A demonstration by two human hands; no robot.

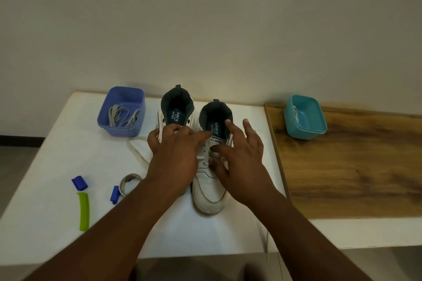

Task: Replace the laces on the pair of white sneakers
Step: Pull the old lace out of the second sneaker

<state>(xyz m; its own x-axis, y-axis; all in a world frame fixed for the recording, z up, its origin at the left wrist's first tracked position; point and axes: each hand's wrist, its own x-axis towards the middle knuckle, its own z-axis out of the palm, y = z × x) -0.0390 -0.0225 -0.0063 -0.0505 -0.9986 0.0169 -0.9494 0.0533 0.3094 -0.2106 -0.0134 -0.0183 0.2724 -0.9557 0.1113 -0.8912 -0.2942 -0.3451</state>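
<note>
Two white sneakers stand side by side on the white table (68,166), toes toward me. My left hand (173,157) lies over the left sneaker (177,107); its fingers bend at the tongue and one digit stretches toward the right sneaker (209,191). My right hand (239,159) hovers over the right sneaker's laced part with fingers spread and holds nothing. White laces (203,158) show between my hands. A loose white lace (137,150) lies left of the left sneaker. Grey laces (123,115) sit in a blue-purple bin (134,131).
A teal bin (306,131) holding a white lace stands on the wooden surface (354,178) at right. A tape roll (129,183), two blue clips (80,182) (114,194) and a green strip (83,211) lie front left. A lace end (267,243) hangs over the front edge.
</note>
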